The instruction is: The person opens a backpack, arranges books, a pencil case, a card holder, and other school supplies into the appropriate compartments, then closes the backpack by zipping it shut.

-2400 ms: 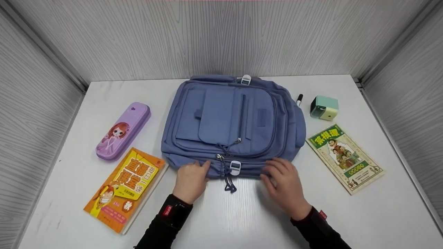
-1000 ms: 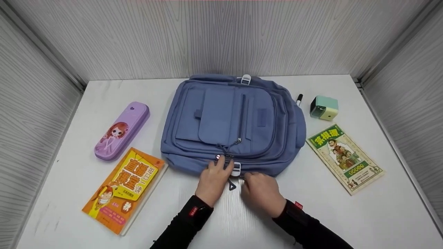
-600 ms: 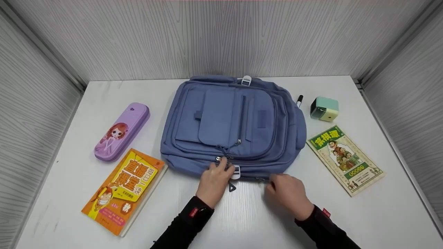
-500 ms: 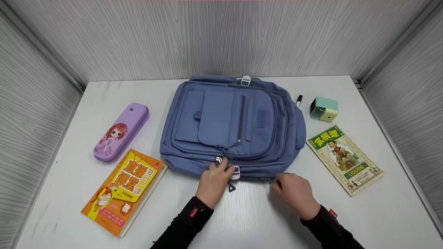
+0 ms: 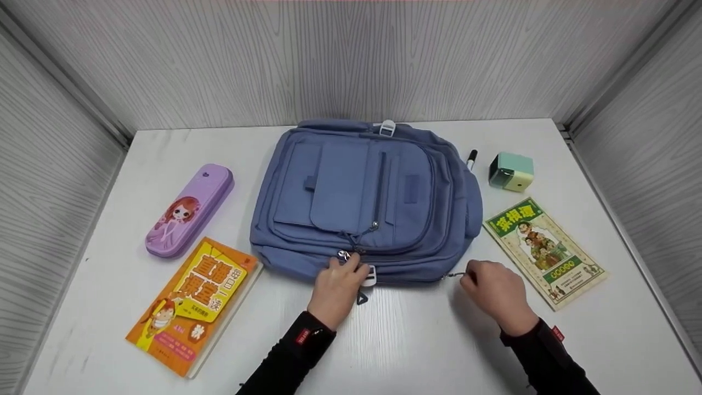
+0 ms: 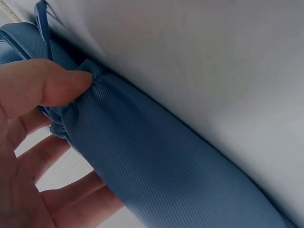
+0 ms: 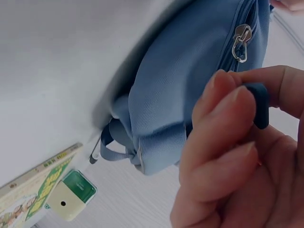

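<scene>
A blue backpack (image 5: 340, 189) lies flat, front up, in the middle of the table. My left hand (image 5: 335, 288) grips its near side beside the white buckle (image 5: 369, 276); in the left wrist view the thumb (image 6: 66, 85) presses the gathered edge of a side pocket (image 6: 142, 147), with fingers on the other side. At the backpack's near right corner, my right hand (image 5: 498, 296) pinches a zipper pull, its cord drawn taut from the bag. The right wrist view shows the dark blue pull tab (image 7: 261, 107) between thumb and fingers, and the metal zipper slider (image 7: 242, 40) beyond it.
On the left lie a purple pencil case (image 5: 189, 211) and an orange book (image 5: 194, 307). To the right are a black-capped marker (image 5: 471, 159), a green and yellow pencil sharpener (image 5: 511, 171) and a green-and-cream book (image 5: 545, 252). Grey panels (image 5: 351, 60) stand behind and beside the table.
The left hand moved right along the backpack's near side to the buckle, then stayed. The right hand took the zipper pull beside the buckle and drew it right to the bag's corner.
</scene>
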A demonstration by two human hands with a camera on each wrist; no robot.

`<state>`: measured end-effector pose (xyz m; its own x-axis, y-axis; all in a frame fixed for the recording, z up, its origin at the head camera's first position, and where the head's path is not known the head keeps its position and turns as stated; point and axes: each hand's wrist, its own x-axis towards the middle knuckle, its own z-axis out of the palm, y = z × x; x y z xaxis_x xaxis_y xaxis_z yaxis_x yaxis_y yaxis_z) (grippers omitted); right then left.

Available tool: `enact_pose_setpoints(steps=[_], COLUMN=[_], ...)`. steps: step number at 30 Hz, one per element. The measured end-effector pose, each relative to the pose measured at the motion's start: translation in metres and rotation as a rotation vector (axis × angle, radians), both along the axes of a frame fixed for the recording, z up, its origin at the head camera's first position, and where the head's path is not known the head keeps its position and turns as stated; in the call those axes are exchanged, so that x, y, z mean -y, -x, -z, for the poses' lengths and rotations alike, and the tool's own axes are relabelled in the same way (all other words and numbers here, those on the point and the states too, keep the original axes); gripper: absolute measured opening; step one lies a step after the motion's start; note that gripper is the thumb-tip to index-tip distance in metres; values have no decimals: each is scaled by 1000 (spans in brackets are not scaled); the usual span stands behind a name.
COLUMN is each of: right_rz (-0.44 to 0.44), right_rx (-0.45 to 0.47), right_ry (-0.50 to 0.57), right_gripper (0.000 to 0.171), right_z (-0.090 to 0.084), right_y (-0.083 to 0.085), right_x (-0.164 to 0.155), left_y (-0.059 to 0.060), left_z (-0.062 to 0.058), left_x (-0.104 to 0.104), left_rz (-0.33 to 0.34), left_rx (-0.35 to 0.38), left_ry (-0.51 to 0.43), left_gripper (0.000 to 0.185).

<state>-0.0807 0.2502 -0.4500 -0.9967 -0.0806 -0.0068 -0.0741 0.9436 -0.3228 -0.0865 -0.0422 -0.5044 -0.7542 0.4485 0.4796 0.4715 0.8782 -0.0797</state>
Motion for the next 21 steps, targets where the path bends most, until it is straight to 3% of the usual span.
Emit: enact_pose_setpoints(steps=[6, 11, 21], right_rz=[6, 14, 28], right_rx=[-33, -29, -85], right_ry=[2, 22, 29], right_gripper=[19, 19, 20], right_z=[-4, -6, -10], right_y=[6, 8, 15], right_x=[-4, -5, -6], left_y=[2, 4, 11], left_z=[-3, -4, -8], left_x=[8, 16, 36], left_rz=[8, 41, 97], left_rx=[63, 77, 137], left_ry=[10, -14, -26], left_gripper=[22, 16, 22])
